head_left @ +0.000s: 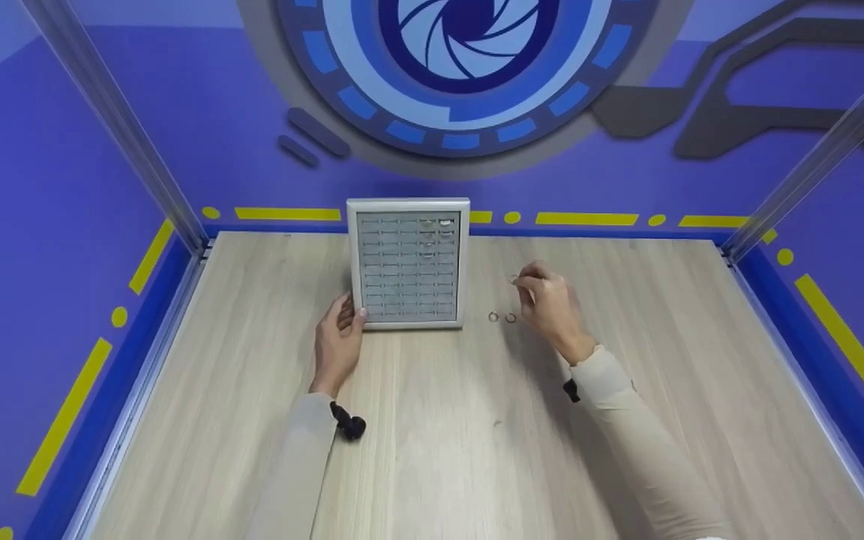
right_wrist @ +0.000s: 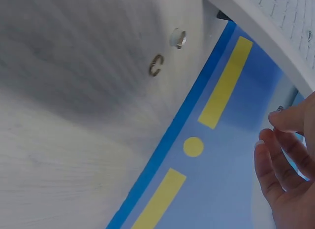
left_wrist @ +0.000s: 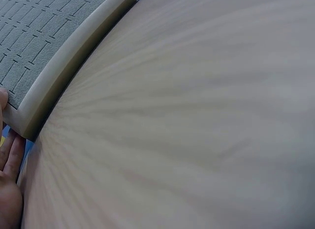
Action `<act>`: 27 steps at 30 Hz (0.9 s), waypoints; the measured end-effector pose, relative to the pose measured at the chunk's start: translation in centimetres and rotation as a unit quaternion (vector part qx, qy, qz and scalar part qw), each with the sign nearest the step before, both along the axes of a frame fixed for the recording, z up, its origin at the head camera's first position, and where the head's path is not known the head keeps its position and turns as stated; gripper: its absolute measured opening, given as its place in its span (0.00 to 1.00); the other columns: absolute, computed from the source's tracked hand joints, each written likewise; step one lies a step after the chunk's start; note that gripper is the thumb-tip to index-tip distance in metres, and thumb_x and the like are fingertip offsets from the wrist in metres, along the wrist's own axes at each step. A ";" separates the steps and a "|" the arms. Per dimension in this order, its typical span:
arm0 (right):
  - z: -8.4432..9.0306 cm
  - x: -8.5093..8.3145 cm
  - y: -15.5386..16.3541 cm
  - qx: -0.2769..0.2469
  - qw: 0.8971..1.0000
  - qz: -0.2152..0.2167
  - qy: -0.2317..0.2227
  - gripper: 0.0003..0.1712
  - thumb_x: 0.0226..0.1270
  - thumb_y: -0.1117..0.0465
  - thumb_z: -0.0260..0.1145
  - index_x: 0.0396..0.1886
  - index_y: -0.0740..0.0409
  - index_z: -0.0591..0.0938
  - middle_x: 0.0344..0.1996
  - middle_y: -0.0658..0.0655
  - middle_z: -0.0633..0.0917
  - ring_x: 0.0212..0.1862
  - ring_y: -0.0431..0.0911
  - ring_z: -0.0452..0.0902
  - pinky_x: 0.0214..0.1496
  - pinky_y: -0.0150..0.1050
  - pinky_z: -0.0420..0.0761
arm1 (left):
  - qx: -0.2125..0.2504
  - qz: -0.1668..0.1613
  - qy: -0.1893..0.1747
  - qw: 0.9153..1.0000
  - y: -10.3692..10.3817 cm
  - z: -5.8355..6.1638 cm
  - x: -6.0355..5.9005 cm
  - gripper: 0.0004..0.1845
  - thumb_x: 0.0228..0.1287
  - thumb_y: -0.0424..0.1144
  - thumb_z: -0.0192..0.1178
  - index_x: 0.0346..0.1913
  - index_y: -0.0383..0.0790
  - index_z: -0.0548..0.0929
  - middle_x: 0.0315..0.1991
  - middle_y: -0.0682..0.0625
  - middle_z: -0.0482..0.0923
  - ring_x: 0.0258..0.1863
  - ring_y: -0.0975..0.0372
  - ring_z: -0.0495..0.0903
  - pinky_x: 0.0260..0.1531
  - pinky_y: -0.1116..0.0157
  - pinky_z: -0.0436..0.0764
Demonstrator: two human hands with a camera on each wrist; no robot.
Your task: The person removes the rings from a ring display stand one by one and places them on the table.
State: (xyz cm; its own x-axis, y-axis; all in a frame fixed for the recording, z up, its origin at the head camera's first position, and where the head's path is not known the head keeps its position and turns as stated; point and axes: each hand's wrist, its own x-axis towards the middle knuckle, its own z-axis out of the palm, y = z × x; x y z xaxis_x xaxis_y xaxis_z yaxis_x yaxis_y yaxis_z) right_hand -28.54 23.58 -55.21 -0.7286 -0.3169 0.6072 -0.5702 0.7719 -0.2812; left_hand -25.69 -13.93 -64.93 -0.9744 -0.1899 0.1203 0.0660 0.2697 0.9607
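A ring display board (head_left: 402, 292) with a pale frame and grey slotted padding stands tilted up near the back of the table. My left hand (head_left: 338, 341) holds its lower left corner, thumb on the front and fingers behind, as the left wrist view also shows. Several rings (head_left: 445, 223) sit in the slots at its upper right. To the right of the board, my right hand (head_left: 550, 304) pinches a small ring (right_wrist: 280, 109) between thumb and forefinger, raised above the table. Below that hand lie two loose rings, a left one (head_left: 493, 316) and a right one (head_left: 511, 318).
The wooden table (head_left: 432, 450) is bounded at the back by a blue-purple printed wall (head_left: 214, 150) with yellow marks. Metal posts (head_left: 124, 127) rise at the rear corners. A small black device (head_left: 349, 425) is worn at the left wrist.
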 end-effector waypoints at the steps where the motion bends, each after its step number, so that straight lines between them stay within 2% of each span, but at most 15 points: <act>1: -0.2 0.1 0.2 0.003 1.000 -0.004 -0.006 0.07 0.67 0.77 0.69 0.37 0.67 0.92 0.39 0.62 0.87 0.39 0.56 0.89 0.39 0.48 0.92 | 0.000 0.000 -0.002 1.000 0.0 0.0 0.0 0.26 0.82 0.43 0.61 0.77 0.42 0.73 0.67 0.42 0.80 0.64 0.51 0.82 0.68 0.55 0.83; 8: -1.9 0.6 1.6 0.008 0.999 -0.021 -0.043 0.07 0.67 0.76 0.70 0.38 0.67 0.92 0.40 0.61 0.87 0.39 0.56 0.89 0.38 0.49 0.92 | 0.003 -0.001 -0.003 1.000 0.0 0.0 0.0 0.27 0.82 0.43 0.61 0.77 0.43 0.73 0.67 0.44 0.80 0.65 0.53 0.82 0.68 0.56 0.83; 15: -3.6 1.0 2.5 0.026 0.998 -0.032 -0.054 0.05 0.66 0.75 0.70 0.36 0.68 0.91 0.40 0.63 0.87 0.39 0.57 0.89 0.38 0.50 0.92 | 0.003 -0.005 0.005 1.000 -0.1 0.0 0.0 0.27 0.82 0.42 0.60 0.77 0.40 0.72 0.67 0.41 0.80 0.65 0.51 0.82 0.68 0.55 0.83; 27: -4.8 0.9 2.8 0.048 0.992 -0.050 -0.101 0.04 0.66 0.75 0.72 0.35 0.67 0.92 0.37 0.61 0.88 0.38 0.56 0.89 0.41 0.50 0.92 | 0.002 -0.008 0.002 1.000 -0.1 0.0 0.1 0.27 0.82 0.45 0.60 0.78 0.42 0.72 0.68 0.44 0.79 0.65 0.53 0.81 0.68 0.56 0.82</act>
State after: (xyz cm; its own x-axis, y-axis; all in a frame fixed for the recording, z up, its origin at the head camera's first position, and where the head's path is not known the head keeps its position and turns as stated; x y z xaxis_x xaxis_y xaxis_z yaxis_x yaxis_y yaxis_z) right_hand -27.68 26.35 -60.05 -0.8635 -0.2855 0.4157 -0.4281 0.8507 -0.3050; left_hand -25.57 -14.02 -64.90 -0.9768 -0.1755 0.1231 0.0735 0.2649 0.9615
